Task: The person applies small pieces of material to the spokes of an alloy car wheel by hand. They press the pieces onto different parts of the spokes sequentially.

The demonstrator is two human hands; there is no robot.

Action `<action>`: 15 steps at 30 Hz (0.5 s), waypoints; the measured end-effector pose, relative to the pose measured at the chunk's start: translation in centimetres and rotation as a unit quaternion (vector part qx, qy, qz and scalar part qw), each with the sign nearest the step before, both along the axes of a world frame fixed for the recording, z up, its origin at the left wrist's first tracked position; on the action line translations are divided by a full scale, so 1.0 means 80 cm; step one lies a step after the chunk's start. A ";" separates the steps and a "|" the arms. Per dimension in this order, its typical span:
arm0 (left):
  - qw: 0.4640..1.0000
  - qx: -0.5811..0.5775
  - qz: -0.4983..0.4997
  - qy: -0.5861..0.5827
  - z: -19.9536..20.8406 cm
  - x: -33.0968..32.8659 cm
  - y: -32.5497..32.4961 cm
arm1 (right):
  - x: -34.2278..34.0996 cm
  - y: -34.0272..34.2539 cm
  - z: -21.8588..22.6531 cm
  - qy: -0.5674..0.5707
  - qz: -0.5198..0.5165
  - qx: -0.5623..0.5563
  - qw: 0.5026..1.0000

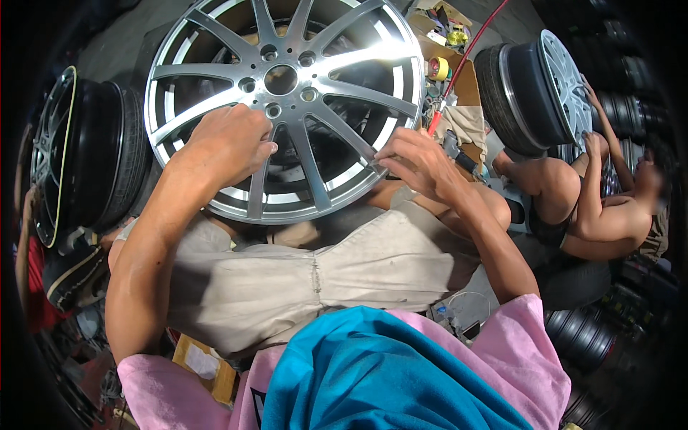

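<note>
A silver alloy wheel (309,132) with many spokes lies face up in front of me, close to my knees. My left hand (233,140) is over its lower left spokes, below the hub. Those fingers are curled closed, and whatever they might hold is hidden beneath the hand. At the wheel's lower right edge is my right hand (419,161). Its thumb and fingers pinch together at a spoke's outer end, where something small and dark shows at the fingertips, too small to name.
Right of the wheel are a cardboard box (464,79) of supplies, a yellow tape roll (437,69) and a slanting red rod (469,50). Further right a person (609,201) handles another wheel (565,86). At the left another wheel with a tire (93,150) stands beside someone's arm.
</note>
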State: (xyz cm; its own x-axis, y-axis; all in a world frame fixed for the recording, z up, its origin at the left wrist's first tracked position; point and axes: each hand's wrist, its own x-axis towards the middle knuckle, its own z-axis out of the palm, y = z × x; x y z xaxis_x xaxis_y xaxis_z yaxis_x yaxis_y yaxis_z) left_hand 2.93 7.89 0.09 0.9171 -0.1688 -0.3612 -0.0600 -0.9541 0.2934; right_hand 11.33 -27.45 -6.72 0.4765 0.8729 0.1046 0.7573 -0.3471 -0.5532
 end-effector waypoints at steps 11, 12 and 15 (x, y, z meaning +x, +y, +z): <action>1.000 -0.006 0.016 0.011 0.003 0.002 0.001 | 0.003 -0.008 0.003 0.016 0.033 -0.061 0.997; 1.000 -0.005 0.015 0.016 0.004 0.003 0.000 | 0.004 -0.007 0.006 0.012 0.037 -0.066 0.997; 1.000 -0.001 0.017 0.023 0.006 0.004 -0.002 | 0.009 0.004 0.009 0.007 0.033 -0.071 0.997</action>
State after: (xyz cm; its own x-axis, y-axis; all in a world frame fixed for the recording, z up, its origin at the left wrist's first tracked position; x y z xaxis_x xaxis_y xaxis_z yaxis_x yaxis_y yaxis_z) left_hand 3.23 7.75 0.57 0.9050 -0.1379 -0.4025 -0.0133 -0.9547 0.2973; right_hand 12.05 -27.10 -6.04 0.4174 0.9083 -0.0289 0.7738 -0.3719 -0.5128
